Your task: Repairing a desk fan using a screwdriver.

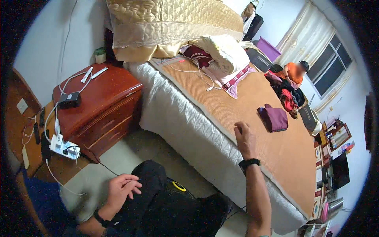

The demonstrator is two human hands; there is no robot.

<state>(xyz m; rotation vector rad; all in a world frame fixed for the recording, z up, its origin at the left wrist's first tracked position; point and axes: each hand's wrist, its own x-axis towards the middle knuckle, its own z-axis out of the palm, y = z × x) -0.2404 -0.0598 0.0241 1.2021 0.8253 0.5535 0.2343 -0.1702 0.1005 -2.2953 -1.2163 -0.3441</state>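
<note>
My left hand [123,190] hangs over my dark-trousered knee, palm turned inward, its fingers loosely bent and apart with nothing between them. Over the near edge of the bed is my right hand [245,137], fingers loosely curled; no object shows in it, though the fingertips are partly hidden. A folded maroon cloth [274,119] lies on the tan woven mat [233,106], a little to the right of that hand and apart from it. Each wrist wears a black band.
A red wooden nightstand [106,100] with a black box [69,100] and cables stands at left, a white power strip [65,149] hanging by its corner. Folded bedding [227,53] lies across the bed. Beyond, a person in orange [293,73] sits beside piled clothes [288,98].
</note>
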